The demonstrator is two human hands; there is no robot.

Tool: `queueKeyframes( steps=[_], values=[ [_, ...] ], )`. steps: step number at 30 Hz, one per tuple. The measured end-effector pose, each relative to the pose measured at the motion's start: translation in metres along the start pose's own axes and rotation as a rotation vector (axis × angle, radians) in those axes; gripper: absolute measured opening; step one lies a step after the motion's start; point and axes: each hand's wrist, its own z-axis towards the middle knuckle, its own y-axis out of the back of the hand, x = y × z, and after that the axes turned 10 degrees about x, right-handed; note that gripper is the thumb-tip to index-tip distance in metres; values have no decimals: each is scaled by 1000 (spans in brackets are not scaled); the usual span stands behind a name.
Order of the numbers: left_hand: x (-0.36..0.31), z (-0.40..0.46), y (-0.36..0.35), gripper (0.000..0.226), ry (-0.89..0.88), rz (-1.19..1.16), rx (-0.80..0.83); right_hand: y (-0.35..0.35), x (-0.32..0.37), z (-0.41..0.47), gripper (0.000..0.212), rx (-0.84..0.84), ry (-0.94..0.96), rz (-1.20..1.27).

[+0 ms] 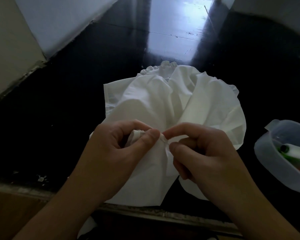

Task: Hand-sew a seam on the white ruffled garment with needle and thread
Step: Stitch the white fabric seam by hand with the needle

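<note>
The white ruffled garment (164, 99) lies spread on a dark glossy table (62, 118), its frilled edge at the far side. My left hand (114, 153) pinches a bunched fold of the garment's near edge between thumb and curled fingers. My right hand (203, 153) pinches the same fold just to the right, thumb and forefinger closed at a small gathered spot (164, 139). The two hands nearly touch. Needle and thread are too small to make out; I cannot tell whether the right fingers hold the needle.
A translucent plastic box (274, 163) stands at the right edge of the table, holding white and green spools or tools. The table's worn front edge (145, 212) runs below my wrists. A pale wall rises at the left.
</note>
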Motion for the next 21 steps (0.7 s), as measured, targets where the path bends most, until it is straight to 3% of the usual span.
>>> queueKeyframes(
  steps=[21],
  values=[
    [-1,-2,-2,26,6,60,-33,-4,-7,0,15,-79,12,-183]
  ],
)
